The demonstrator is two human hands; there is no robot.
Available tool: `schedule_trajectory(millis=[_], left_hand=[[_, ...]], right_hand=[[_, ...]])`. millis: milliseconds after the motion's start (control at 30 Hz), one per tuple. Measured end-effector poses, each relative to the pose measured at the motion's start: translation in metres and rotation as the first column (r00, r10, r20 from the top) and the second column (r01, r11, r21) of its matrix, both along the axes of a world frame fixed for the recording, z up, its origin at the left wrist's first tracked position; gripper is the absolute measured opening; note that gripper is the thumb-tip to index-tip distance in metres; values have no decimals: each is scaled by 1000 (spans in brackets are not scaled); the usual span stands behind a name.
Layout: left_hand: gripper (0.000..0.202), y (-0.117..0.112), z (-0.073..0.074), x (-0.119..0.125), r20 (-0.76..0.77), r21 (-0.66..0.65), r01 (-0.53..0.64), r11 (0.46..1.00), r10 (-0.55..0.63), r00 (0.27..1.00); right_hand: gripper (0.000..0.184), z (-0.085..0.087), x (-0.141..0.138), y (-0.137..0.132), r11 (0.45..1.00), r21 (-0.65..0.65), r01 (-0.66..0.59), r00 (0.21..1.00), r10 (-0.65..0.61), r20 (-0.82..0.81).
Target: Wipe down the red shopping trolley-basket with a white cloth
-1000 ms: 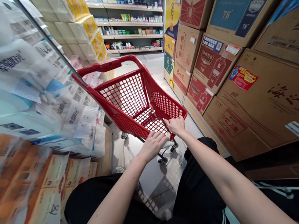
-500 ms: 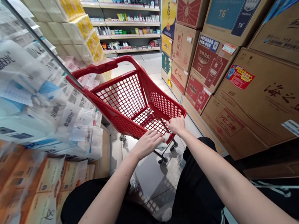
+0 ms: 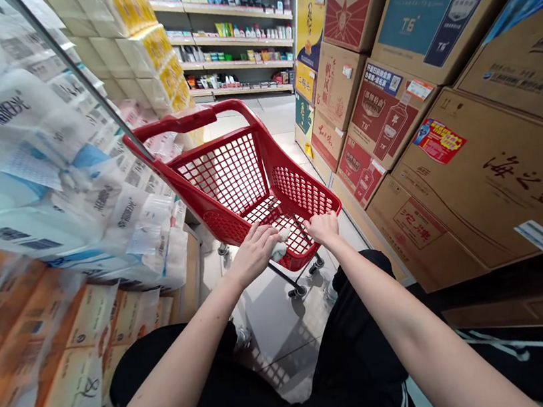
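A red plastic shopping cart (image 3: pixel 294 190) with latticed walls stands before me, its basket showing only the floor through its holes. My left hand (image 3: pixel 257 253) is closed over a pale, crumpled cloth (image 3: pixel 279 250) at the basket's near rim; its fingertips lie over the cloth and part of it shows past them. My right hand (image 3: pixel 323 228) grips the rim at the near right corner, fingers curled over the edge. The cart's red handle (image 3: pixel 174 123) is at its far left side, away from both hands.
Wrapped tissue packs (image 3: pixel 126 210) are stacked close on the left, with a metal pole (image 3: pixel 76 72) in front. Large cardboard boxes (image 3: pixel 499 171) form a wall on the right. Shelves of small bottles (image 3: pixel 238 36) stand beyond the cart, across a tiled floor (image 3: pixel 271 112).
My left hand has slid along the near rim to the left and slightly away from me, with the cloth. My right hand keeps its grip at the corner.
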State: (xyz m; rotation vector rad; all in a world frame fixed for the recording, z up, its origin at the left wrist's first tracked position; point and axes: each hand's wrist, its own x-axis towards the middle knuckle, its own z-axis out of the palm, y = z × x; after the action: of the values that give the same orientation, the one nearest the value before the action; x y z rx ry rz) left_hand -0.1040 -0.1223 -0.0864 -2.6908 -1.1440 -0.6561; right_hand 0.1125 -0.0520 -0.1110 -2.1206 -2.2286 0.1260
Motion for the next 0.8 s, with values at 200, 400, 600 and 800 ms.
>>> schedule_trajectory(millis=[200,400,600,800], left_hand=[[22,-7,5,11,-33,11,33,999,-32,999],[21,-13,8,30,-103,9,195,981,-193,976],[25,-7,8,15,-158,0,199,980,-196,968],[25,5,15,-13,-128,12,92,996,-90,988]], right_hand=[[52,1,0,-3,1000,-15,7,1000,-7,-20],[52,4,1,-7,1000,-8,3,1000,-3,-13],[55,2,2,-8,1000,1,-10,1000,11,-24],[56,-1,-2,-6,1000,6,-14,1000,14,-24]])
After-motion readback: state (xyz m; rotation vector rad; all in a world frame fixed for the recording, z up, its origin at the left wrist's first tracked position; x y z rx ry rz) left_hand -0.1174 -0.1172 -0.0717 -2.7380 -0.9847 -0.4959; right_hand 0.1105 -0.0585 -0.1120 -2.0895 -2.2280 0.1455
